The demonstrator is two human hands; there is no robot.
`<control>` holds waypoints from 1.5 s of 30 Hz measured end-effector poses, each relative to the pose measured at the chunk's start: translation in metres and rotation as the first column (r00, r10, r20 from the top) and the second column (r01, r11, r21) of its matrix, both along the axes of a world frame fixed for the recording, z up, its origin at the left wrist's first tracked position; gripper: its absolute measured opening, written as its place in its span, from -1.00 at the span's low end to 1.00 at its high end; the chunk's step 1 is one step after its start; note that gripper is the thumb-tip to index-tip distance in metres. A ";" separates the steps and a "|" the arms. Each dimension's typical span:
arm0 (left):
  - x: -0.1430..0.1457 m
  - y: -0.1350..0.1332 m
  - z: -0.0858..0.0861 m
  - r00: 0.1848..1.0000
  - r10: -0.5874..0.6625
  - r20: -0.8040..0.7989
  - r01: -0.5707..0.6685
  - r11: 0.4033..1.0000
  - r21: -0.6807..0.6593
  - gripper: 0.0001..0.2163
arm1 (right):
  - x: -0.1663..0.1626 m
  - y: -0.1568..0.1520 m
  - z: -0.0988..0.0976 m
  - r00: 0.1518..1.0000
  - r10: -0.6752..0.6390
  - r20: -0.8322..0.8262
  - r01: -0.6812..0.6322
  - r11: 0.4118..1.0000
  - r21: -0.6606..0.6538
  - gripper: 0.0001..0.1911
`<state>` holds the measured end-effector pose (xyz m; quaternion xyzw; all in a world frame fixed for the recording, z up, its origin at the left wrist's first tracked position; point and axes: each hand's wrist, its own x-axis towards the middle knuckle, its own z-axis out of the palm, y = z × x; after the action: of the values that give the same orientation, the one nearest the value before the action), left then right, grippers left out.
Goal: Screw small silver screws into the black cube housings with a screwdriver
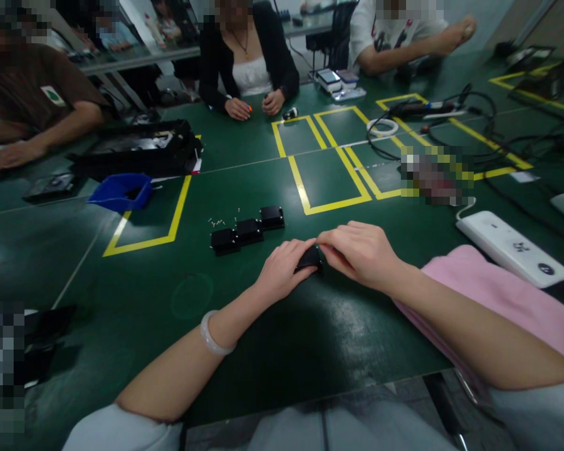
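Note:
My left hand (282, 268) grips a small black box-shaped part (310, 258) on the green table, thumb at its near side and fingers over its top. At the part's right end, my right hand (357, 254) has its thumb and fingertips pinched together; whatever lies between them is too small to make out. Beyond my left hand, three similar black parts stand in a slanting row: a left one (223, 239), a middle one (249, 230) and a right one (272, 217). Several tiny screws (217, 222) lie loose behind them.
A blue bin (122, 191) and a long black tray (141, 150) stand at the left. On the right are a white power strip (512, 247), a pink cloth (474, 282) and black cables (479, 119). Yellow tape (338, 205) marks the table. Other people sit across and at left.

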<state>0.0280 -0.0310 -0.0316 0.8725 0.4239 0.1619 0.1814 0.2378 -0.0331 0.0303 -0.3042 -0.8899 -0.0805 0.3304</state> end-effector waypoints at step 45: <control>0.000 0.000 0.002 1.000 0.000 0.009 0.000 1.000 -0.012 -0.61 | -0.002 0.001 -0.001 0.999 -0.021 -0.036 0.018 0.998 -0.060 -0.75</control>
<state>0.0276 -0.0308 -0.0295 0.8705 0.4241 0.1635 0.1885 0.2356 -0.0319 0.0290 -0.3239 -0.8826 -0.0517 0.3367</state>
